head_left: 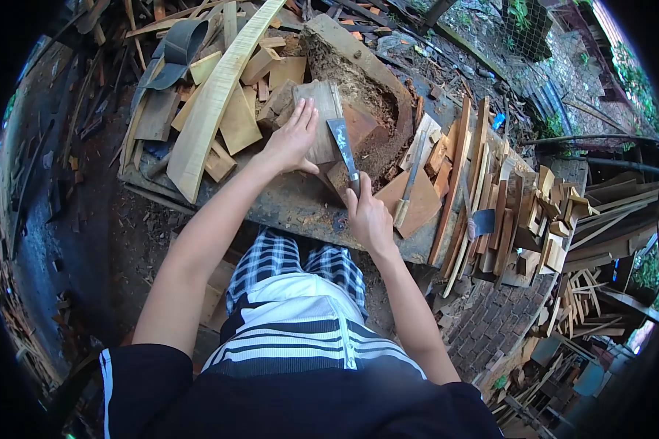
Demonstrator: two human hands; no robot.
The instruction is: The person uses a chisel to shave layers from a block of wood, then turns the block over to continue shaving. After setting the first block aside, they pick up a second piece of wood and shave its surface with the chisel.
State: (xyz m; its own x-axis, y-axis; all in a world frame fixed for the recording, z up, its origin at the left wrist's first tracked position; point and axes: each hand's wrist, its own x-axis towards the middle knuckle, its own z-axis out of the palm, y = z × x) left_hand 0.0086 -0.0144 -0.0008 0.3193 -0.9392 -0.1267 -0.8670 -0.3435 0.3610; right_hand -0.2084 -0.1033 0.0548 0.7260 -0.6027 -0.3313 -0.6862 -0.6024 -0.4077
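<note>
"Where are your hands at the bench?"

"My left hand [291,140] lies spread on a wooden block [326,143], fingers straight, thumb apart and angled toward me. My right hand [371,219], lower and to the right, is closed around the handle of a broad-bladed knife [342,146]."

"Which hand is nearer the block?"

"The left, in contact with its face. The block sits ahead of me, up and to the left of my right fist, and only the knife spans that gap."

"And how do the two line up?"

"The block's long axis runs away from my body. The blade points the same general way, tip forward and leaning slightly left, along the block's right side. Whether the edge touches the wood, I cannot tell from above."

"What surrounds them?"

"Just beyond and to the right, a hollowed stump [346,45]. To my right, a second knife [402,211] on a brown board [422,203], then upright-looking wood strips [458,183]. To my left, a long pale plank [223,95] slants across offcuts [288,71] on the workbench [293,212]."
</note>
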